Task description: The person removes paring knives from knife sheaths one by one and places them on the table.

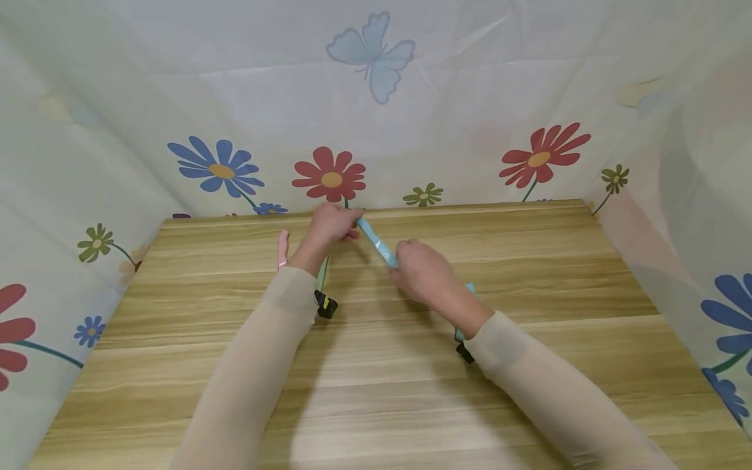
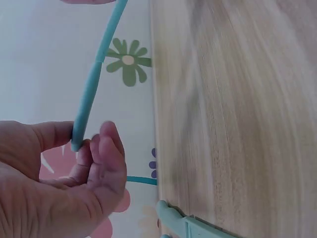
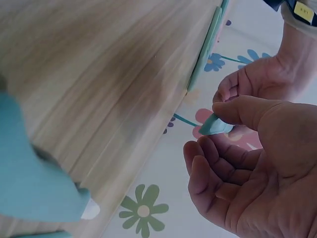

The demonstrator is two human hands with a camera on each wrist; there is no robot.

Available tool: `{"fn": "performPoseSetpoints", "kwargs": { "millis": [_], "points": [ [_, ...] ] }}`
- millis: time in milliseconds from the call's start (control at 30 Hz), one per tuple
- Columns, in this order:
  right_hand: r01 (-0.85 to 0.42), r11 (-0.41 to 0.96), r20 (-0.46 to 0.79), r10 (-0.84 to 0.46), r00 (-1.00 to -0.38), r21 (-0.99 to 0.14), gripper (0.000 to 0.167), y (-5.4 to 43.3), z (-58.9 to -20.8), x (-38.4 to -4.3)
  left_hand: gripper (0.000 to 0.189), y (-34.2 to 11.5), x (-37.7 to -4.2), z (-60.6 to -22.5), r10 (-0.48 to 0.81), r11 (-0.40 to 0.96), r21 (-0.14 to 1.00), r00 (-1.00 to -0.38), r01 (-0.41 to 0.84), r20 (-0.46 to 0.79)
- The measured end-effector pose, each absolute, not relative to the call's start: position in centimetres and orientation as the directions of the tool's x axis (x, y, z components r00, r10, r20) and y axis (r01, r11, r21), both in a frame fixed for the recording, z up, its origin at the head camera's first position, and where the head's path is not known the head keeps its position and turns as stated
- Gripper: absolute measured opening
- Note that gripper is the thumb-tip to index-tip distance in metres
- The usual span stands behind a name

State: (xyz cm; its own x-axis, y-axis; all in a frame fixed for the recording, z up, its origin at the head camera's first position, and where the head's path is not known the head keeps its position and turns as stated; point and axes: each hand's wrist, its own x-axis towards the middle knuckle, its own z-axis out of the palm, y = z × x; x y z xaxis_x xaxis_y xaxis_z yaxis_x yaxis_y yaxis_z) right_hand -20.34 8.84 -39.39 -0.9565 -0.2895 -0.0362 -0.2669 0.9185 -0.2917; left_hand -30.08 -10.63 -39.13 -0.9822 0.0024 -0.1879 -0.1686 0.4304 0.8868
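Note:
A slim light-blue knife (image 1: 376,241) in a matching cover slants between my two hands above the back part of the table. My left hand (image 1: 333,223) pinches its far end, with the thumb on one side in the left wrist view. The near end is in my right hand (image 1: 425,271), whose thumb and fingers grip it and hide part of it. A green knife-shaped piece (image 2: 173,218) lies near my left hand, partly behind the wrist in the head view. Under my right wrist, another light-blue piece (image 3: 34,168) with a white tip shows large in the right wrist view.
A pink piece (image 1: 283,245) of similar shape lies left of my left wrist. The wooden table (image 1: 376,405) ends at a flowered white curtain (image 1: 446,117) behind and at both sides. Black devices (image 1: 325,305) are worn at the wrists.

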Motion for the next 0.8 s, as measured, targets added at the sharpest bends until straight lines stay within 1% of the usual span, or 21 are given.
{"fn": "performPoseSetpoints", "kwargs": {
  "millis": [133,300,467,633,800],
  "points": [
    [-0.261,0.908,-0.04,-0.289,-0.956,-0.328,0.018,9.3,-39.3,-20.3,0.032,-11.1,-29.4,-39.0,0.043,0.266,0.943,-0.975,-0.198,-0.217],
    [-0.252,0.902,-0.035,-0.281,-0.959,-0.35,0.017,9.8,-39.3,-20.2,0.033,-11.5,-28.5,-38.9,0.096,0.116,0.968,-0.967,-0.223,-0.235],
    [-0.247,0.901,-0.028,-0.274,-0.961,-0.355,0.016,10.3,-39.3,-20.2,0.037,-11.8,-27.7,-39.1,0.137,0.023,0.971,-0.961,-0.237,-0.238],
    [-0.262,0.898,0.0,-0.28,-0.96,-0.353,0.018,10.9,-39.2,-19.9,0.04,-12.1,-26.8,-39.4,0.148,-0.022,0.966,-0.956,-0.258,-0.252],
    [-0.284,0.885,0.037,-0.291,-0.956,-0.368,0.018,11.7,-39.0,-19.7,0.036,-12.4,-25.8,-39.8,0.162,-0.077,0.958,-0.951,-0.277,-0.262]
  ]
}}
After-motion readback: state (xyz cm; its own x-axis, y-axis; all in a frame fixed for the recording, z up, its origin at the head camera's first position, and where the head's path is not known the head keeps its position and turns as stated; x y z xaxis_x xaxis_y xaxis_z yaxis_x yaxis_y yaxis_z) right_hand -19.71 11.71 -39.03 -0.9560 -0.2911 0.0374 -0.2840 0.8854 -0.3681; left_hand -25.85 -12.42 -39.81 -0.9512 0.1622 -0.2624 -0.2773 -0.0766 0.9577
